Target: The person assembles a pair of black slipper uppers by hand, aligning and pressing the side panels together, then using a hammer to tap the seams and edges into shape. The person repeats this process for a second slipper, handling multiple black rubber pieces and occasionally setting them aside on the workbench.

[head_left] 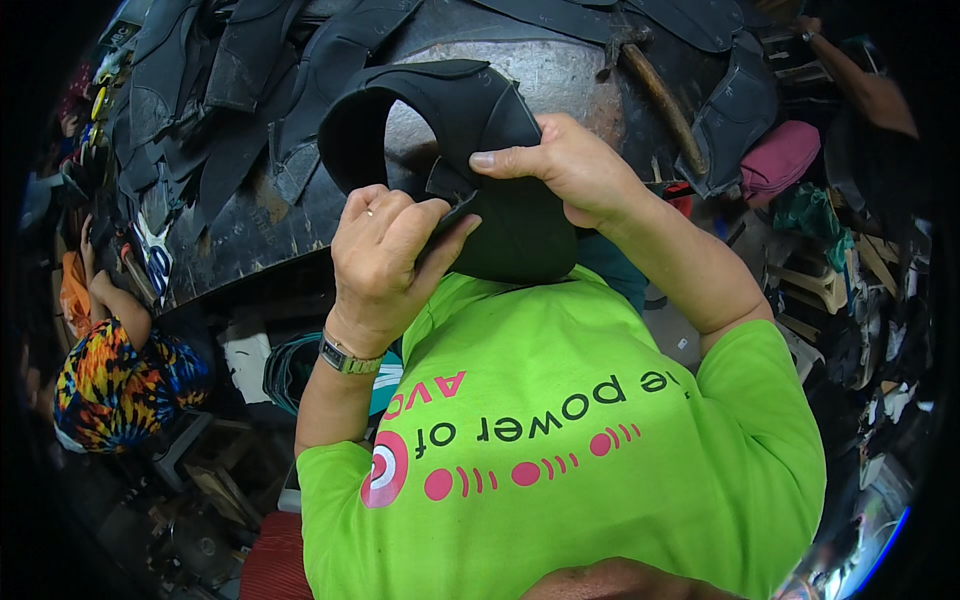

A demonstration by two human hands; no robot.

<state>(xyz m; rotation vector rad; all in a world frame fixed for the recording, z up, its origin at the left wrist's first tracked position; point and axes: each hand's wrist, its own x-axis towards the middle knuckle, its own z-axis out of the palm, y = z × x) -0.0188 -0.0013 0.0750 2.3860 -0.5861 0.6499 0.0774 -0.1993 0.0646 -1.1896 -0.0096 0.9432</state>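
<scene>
Between my hands is a curved black shoe upper [520, 240], bent into a loop above the near edge of the table. My left hand [385, 250] pinches an edge of it at the left, the fingers curled and the thumb along the edge. My right hand [580, 175] grips the right side, its thumb laid on top and its fingers out of sight behind the material. A small folded flap stands up between the two hands. Beyond the loop lies a worn grey slab [570, 75].
Several black uppers [250, 60] cover the table's left and far sides. A wooden-handled hammer [665, 108] lies at the right, scissors [155, 262] at the left edge. A pink cloth-like piece [780, 163] is at right. A person in a multicoloured shirt [120, 385] is at left; another person's arm [865, 85] shows far right.
</scene>
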